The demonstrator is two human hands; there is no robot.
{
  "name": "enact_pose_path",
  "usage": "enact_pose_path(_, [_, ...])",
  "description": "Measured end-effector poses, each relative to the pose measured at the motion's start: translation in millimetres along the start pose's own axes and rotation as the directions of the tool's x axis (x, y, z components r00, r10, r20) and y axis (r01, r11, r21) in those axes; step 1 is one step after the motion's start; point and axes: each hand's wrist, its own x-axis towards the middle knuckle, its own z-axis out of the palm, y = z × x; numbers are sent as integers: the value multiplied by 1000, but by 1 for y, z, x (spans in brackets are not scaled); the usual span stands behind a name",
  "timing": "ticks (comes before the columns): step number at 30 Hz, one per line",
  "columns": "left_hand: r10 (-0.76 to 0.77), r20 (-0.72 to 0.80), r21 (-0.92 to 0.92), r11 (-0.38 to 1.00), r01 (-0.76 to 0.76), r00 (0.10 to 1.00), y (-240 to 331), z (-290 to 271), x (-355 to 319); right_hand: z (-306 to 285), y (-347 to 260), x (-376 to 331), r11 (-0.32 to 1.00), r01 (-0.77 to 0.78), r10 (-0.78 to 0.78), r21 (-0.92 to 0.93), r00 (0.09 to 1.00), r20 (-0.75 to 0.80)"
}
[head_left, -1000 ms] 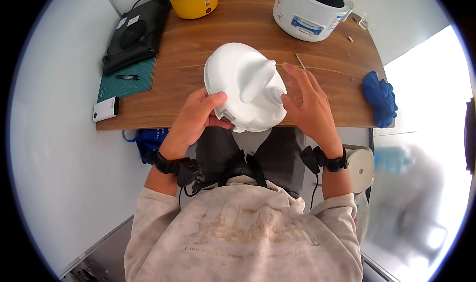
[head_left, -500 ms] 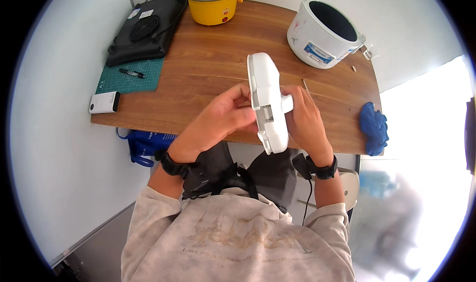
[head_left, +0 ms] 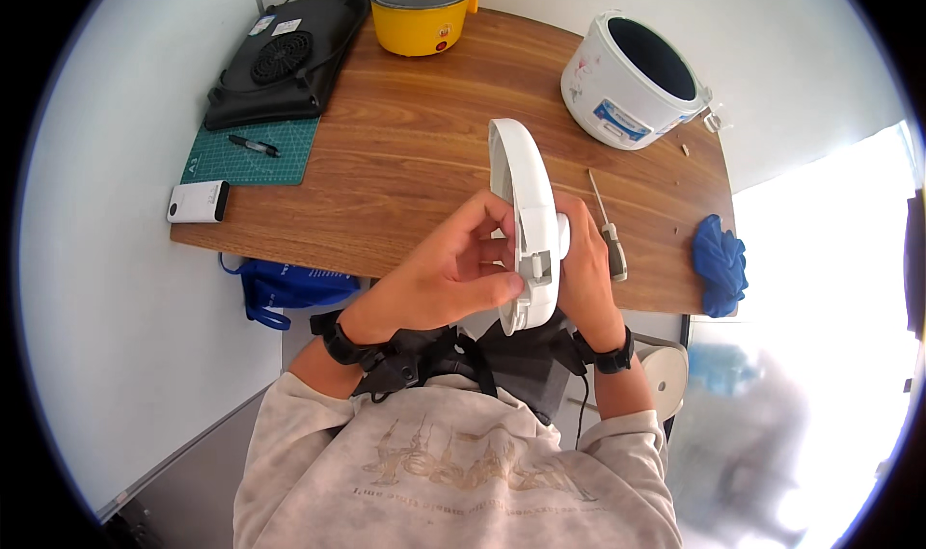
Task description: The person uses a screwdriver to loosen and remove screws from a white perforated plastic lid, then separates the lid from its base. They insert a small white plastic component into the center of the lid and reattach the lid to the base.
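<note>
Between my two hands I hold a white rice cooker lid (head_left: 532, 202) on edge above the table's front edge. My left hand (head_left: 453, 269) grips it from the left, its thumb at the hinge end and its fingers on the hollow inner side. From the right, my right hand (head_left: 584, 269) holds the outer face near a knob-like bump, with its fingertips partly hidden. Just right of that hand lies a screwdriver (head_left: 613, 250) on the table. The white rice cooker body (head_left: 617, 91) stands lidless at the back right, its dark inside showing.
A yellow electric pot (head_left: 415, 28) stands at the back. At the left are an upturned black induction cooker (head_left: 275, 62), a green cutting mat (head_left: 260, 168) with a pen (head_left: 253, 146), and a white power bank (head_left: 199, 203). A blue cloth (head_left: 720, 264) lies at the right edge.
The lid has moved slightly nearer to me and turned, so more of its hollow side shows. My left fingers reach further inside it. The screwdriver has come into fuller view.
</note>
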Motion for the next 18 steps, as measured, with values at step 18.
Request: enact_pose_path(18, [6,-63,-18,1000,-7,998,13,19,0,-9,-8,-11,994,-105,106,8,994,-37])
